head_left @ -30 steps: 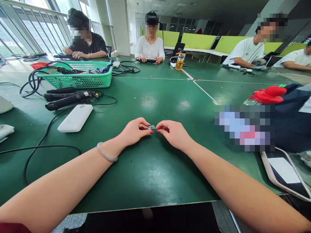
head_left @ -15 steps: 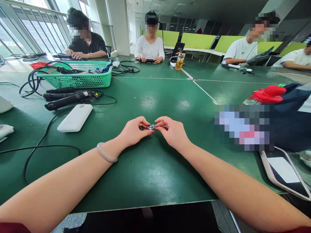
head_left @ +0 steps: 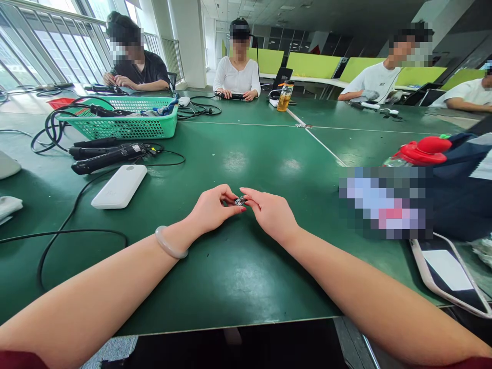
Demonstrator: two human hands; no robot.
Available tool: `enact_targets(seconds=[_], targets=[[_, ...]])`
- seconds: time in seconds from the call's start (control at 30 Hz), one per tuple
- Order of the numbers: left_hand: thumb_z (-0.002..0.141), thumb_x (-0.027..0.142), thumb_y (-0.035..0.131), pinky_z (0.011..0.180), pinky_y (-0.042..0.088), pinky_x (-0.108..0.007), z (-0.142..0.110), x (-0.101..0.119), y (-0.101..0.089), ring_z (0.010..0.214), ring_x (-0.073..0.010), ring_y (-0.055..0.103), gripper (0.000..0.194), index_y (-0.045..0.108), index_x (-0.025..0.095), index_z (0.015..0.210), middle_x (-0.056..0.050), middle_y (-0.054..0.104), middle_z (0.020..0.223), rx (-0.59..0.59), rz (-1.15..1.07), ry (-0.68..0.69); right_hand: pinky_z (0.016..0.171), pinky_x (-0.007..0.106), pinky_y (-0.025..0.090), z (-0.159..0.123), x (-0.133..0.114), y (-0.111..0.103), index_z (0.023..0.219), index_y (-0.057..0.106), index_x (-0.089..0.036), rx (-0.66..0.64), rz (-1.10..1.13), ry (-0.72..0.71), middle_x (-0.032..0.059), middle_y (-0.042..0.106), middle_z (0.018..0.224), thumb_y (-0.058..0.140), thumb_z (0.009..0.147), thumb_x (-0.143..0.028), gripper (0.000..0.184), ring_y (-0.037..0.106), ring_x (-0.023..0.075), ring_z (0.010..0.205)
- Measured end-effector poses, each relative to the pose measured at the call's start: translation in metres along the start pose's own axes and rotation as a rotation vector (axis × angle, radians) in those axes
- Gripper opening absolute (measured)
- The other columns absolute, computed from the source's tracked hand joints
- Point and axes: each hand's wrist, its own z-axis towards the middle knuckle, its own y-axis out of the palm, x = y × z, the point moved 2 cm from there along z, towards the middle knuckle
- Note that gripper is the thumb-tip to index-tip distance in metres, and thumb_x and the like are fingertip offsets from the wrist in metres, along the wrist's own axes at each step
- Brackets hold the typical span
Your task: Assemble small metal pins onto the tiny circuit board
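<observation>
Between the fingertips of both hands is a small dark flat piece with a black-and-white pattern [head_left: 240, 201], too small to identify for certain. My left hand [head_left: 209, 209] pinches its left side between thumb and fingers; a pale bangle [head_left: 169, 243] circles that wrist. From the right, my right hand [head_left: 273, 212] has its thumb and fingers closed at the piece's right edge, the index finger lying along its top. Both hands are just over the green tabletop [head_left: 230, 271].
A white power bank [head_left: 120, 186], black handheld devices [head_left: 111, 156], cables and a green basket [head_left: 119, 120] lie left. On the right are a phone [head_left: 449, 271], a red-topped bottle [head_left: 421, 149] and dark fabric [head_left: 457, 200]. Several people sit across the table; an amber bottle [head_left: 285, 96] stands near them.
The fingers of my right hand have shifted slightly left over the piece and straightened. My left hand stays nearly still. The person at far right has leaned left and lowered a gloved hand.
</observation>
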Motion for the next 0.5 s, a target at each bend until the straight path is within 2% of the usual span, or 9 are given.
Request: enact_targets(seconds=[0.17, 0.33, 0.5], targets=[[0.060, 0.041, 0.079, 0.066, 0.046, -0.027, -0.0008, 0.0007, 0.0005, 0.070, -0.0145, 0.063, 0.038, 0.052, 0.017, 0.073, -0.002, 0.070, 0.079, 0.012, -0.061, -0.006, 0.076, 0.025, 0.054, -0.0029, -0.0017, 0.0009, 0.128, 0.056, -0.017, -0.016, -0.176, -0.102, 0.0051, 0.069, 0.107, 0.044, 0.092, -0.013, 0.039, 0.067, 0.0147, 0.086], [0.061, 0.041, 0.079, 0.063, 0.045, -0.025, -0.0018, 0.0031, 0.0004, 0.065, -0.0122, 0.061, 0.037, 0.052, 0.017, 0.071, 0.000, 0.067, 0.073, 0.025, -0.060, 0.007, 0.066, 0.023, 0.050, -0.0048, -0.0035, 0.0009, 0.134, 0.052, -0.016, -0.053, -0.330, -0.195, 0.0050, 0.071, 0.093, 0.043, 0.092, -0.012, 0.043, 0.064, 0.0139, 0.077], [0.061, 0.040, 0.080, 0.062, 0.044, -0.024, -0.0012, 0.0018, 0.0001, 0.064, -0.0109, 0.060, 0.037, 0.053, 0.017, 0.072, 0.001, 0.066, 0.072, 0.032, -0.089, 0.002, 0.062, 0.024, 0.048, -0.0050, -0.0085, -0.0032, 0.137, 0.047, -0.012, -0.032, -0.412, -0.265, 0.0050, 0.070, 0.086, 0.040, 0.092, -0.009, 0.046, 0.061, 0.0133, 0.070]])
